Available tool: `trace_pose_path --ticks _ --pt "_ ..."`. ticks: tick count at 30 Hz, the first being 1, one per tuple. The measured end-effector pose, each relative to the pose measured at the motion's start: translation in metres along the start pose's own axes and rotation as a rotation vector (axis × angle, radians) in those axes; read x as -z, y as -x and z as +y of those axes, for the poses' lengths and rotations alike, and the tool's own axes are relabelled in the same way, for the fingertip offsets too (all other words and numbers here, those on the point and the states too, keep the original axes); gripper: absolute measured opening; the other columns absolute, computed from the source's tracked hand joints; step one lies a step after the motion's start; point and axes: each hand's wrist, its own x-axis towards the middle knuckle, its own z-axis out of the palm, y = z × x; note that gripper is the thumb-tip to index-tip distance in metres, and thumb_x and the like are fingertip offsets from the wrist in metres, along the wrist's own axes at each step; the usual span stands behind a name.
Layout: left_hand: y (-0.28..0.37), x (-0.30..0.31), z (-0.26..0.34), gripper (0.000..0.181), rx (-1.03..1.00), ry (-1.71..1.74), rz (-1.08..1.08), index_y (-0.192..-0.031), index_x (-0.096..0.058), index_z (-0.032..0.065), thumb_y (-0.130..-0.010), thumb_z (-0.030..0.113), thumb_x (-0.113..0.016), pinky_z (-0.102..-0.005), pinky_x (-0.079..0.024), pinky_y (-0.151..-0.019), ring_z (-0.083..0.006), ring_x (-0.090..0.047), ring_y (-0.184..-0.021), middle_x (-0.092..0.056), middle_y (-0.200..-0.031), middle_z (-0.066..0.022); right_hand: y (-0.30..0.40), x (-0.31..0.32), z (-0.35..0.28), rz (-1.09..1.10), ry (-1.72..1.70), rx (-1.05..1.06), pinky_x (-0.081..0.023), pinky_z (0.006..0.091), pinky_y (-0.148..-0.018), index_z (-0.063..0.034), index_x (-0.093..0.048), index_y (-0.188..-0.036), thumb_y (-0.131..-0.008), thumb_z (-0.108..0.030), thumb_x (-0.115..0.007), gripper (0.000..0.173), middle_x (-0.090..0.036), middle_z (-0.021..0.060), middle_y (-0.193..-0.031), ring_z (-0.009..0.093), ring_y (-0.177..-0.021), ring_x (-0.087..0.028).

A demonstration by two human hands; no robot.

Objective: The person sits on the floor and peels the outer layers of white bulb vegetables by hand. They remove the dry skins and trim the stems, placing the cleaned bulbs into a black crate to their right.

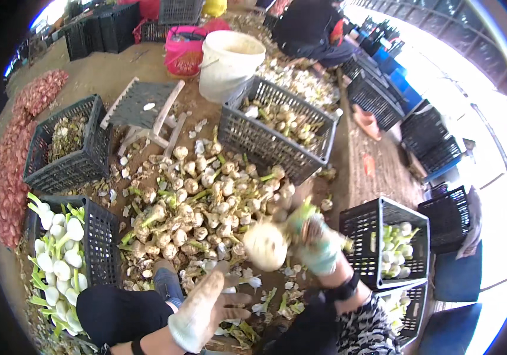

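Note:
My left hand (211, 306), in a dirt-stained white glove, is held low with its fingers apart and holds nothing. My right hand (320, 246), in a pale green and white glove, is shut on a large garlic bulb (265, 246), which is blurred and sticks out to the left of the fist. A bit of stem shows past the fist's other side. Something brown at the fingers is too blurred to name. Before me spreads a heap of soil-marked garlic bulbs (204, 199) with short green stems. Loose skins and cut stems (289, 306) lie beneath my hands.
A black plastic crate (102, 248) of clean white garlic stands left; another garlic crate (359, 244) stands right. Ahead are a crate of untrimmed garlic (271, 137), a folding stool (140, 104) and a white bucket (222, 71). Red mesh sacks (14, 164) line the left. A person (309, 31) sits beyond.

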Motion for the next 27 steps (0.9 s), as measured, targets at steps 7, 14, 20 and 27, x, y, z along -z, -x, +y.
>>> trace_pose_path --ticks 7,14,20,27 --pt "0.03 0.004 -0.021 0.05 -0.058 0.001 -0.434 -0.133 -0.034 0.0056 -0.096 0.038 -0.039 -0.0461 -0.05 -0.087 -0.0274 -0.056 -0.106 -0.053 -0.118 -0.0117 0.081 -0.075 0.034 0.052 -0.023 -0.03 -0.044 0.0327 -0.095 -0.0002 -0.041 -0.126 -0.082 -0.023 -0.068 0.056 -0.052 0.0104 -0.117 0.019 -0.106 -0.054" --pt "0.036 -0.003 -0.025 0.068 -0.834 -0.779 -0.194 -0.132 -0.032 -0.0022 -0.076 0.005 -0.069 -0.0319 -0.041 -0.095 -0.0183 -0.049 -0.109 -0.046 -0.121 -0.0132 0.088 -0.07 0.054 0.247 0.21 0.093 -0.048 0.027 -0.086 0.001 -0.05 -0.116 -0.092 -0.028 -0.054 0.038 -0.059 0.0095 -0.107 0.016 -0.095 -0.058" --pt "0.018 -0.01 -0.029 0.081 -1.074 -0.866 -0.094 -0.131 -0.038 0.0009 -0.06 -0.005 -0.076 -0.0338 -0.043 -0.092 -0.0259 -0.05 -0.108 -0.045 -0.12 -0.0137 0.075 -0.058 0.049 0.309 0.258 0.095 -0.05 0.0301 -0.088 0.0047 -0.052 -0.111 -0.094 -0.015 -0.047 0.027 -0.061 0.0123 -0.104 0.019 -0.091 -0.062" --pt "0.011 -0.019 -0.022 0.085 -1.127 -1.098 -0.071 -0.133 -0.037 0.0003 -0.06 0.001 -0.08 -0.033 -0.043 -0.092 -0.0266 -0.051 -0.108 -0.046 -0.12 -0.0159 0.079 -0.062 0.03 0.248 0.435 0.074 -0.049 0.0252 -0.077 0.0015 -0.058 -0.108 -0.085 -0.005 -0.063 0.024 -0.064 0.0046 -0.097 0.01 -0.086 -0.059"
